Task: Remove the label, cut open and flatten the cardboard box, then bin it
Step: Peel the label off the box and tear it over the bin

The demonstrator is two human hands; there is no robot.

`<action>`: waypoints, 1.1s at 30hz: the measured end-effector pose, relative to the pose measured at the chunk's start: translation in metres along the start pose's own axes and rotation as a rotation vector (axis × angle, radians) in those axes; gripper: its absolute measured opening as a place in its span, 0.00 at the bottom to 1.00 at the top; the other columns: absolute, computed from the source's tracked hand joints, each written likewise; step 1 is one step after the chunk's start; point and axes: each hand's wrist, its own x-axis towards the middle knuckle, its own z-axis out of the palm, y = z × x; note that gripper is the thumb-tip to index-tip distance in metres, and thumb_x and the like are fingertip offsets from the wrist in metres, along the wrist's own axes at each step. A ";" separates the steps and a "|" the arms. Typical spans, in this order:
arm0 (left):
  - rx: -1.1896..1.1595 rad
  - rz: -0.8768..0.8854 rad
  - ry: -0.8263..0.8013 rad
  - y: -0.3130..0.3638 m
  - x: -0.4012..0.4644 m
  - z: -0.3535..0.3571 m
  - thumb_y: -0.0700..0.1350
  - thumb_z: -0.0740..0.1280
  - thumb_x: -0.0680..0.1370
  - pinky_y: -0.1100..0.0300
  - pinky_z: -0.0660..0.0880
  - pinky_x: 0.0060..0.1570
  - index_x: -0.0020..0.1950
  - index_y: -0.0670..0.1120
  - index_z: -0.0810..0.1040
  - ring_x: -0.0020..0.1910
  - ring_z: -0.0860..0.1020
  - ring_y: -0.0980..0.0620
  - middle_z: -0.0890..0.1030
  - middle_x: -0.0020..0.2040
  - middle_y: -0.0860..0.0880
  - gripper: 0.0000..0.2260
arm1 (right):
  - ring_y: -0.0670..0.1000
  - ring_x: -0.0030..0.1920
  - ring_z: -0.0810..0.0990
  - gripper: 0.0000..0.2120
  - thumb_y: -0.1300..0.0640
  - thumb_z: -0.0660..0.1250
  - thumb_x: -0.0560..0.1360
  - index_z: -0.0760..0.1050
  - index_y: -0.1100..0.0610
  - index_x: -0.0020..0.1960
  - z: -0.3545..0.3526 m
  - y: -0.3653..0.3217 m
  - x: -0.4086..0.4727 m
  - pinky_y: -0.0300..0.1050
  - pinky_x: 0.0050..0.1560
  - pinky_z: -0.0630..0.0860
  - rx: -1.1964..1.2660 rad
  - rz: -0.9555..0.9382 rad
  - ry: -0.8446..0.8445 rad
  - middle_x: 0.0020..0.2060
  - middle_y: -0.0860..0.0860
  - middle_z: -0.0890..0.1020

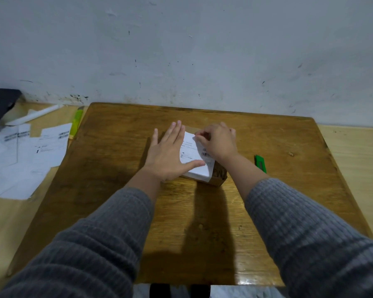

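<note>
Left hand [167,155] lies flat, fingers spread, on the cardboard box [218,176] mid-table [289,190]. Right hand [219,140] pinches the white label [193,155] at its far corner. The box's long axis runs away toward the wall, angled slightly left; a green cutter [260,163] sits right of the box.

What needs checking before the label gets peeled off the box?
1. Box steadied: ok, left hand lies flat on it.
2. Label corner gripped: cannot tell, right hand fingertips pinch at its far edge.
3. Label still stuck down: ok, it lies flat across the top.
4. Green cutter within reach: ok, on the table right of the box.
5. Cutter blade retracted: cannot tell.
</note>
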 end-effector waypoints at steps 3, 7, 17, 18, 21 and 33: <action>0.042 0.033 -0.089 -0.013 -0.010 0.004 0.82 0.46 0.63 0.39 0.37 0.73 0.78 0.46 0.36 0.76 0.34 0.54 0.35 0.78 0.50 0.57 | 0.50 0.55 0.71 0.07 0.47 0.66 0.74 0.81 0.47 0.50 0.002 -0.001 0.000 0.48 0.52 0.58 0.039 0.020 0.010 0.49 0.45 0.81; 0.038 0.055 -0.090 -0.017 -0.012 0.009 0.81 0.51 0.63 0.39 0.39 0.74 0.78 0.45 0.35 0.77 0.34 0.53 0.35 0.79 0.50 0.58 | 0.49 0.55 0.73 0.08 0.48 0.65 0.75 0.81 0.48 0.50 0.004 -0.005 0.000 0.48 0.52 0.58 0.060 0.068 -0.012 0.48 0.45 0.82; 0.037 0.022 -0.030 -0.007 -0.008 0.012 0.81 0.51 0.63 0.37 0.41 0.74 0.79 0.44 0.40 0.77 0.37 0.53 0.40 0.80 0.49 0.58 | 0.49 0.47 0.75 0.08 0.48 0.63 0.78 0.76 0.47 0.41 -0.028 -0.015 0.002 0.47 0.57 0.63 0.220 0.260 -0.171 0.40 0.44 0.78; 0.035 0.020 -0.027 -0.006 -0.007 0.012 0.81 0.51 0.63 0.37 0.41 0.74 0.79 0.44 0.41 0.77 0.37 0.53 0.40 0.80 0.49 0.58 | 0.50 0.47 0.78 0.09 0.49 0.65 0.76 0.75 0.47 0.38 -0.030 -0.013 0.002 0.50 0.60 0.67 0.273 0.270 -0.151 0.38 0.43 0.79; 0.025 0.015 -0.019 -0.004 -0.007 0.013 0.81 0.52 0.63 0.38 0.40 0.74 0.79 0.43 0.41 0.77 0.37 0.53 0.40 0.80 0.48 0.58 | 0.52 0.45 0.81 0.09 0.53 0.69 0.73 0.72 0.44 0.37 -0.033 -0.010 -0.002 0.61 0.57 0.74 0.377 0.236 -0.074 0.37 0.45 0.80; 0.001 -0.001 -0.008 -0.004 -0.006 0.014 0.80 0.52 0.63 0.38 0.39 0.74 0.79 0.44 0.42 0.77 0.37 0.53 0.39 0.80 0.49 0.57 | 0.52 0.65 0.73 0.27 0.31 0.65 0.67 0.78 0.44 0.60 -0.032 -0.004 -0.014 0.54 0.63 0.65 -0.003 0.084 -0.278 0.62 0.46 0.79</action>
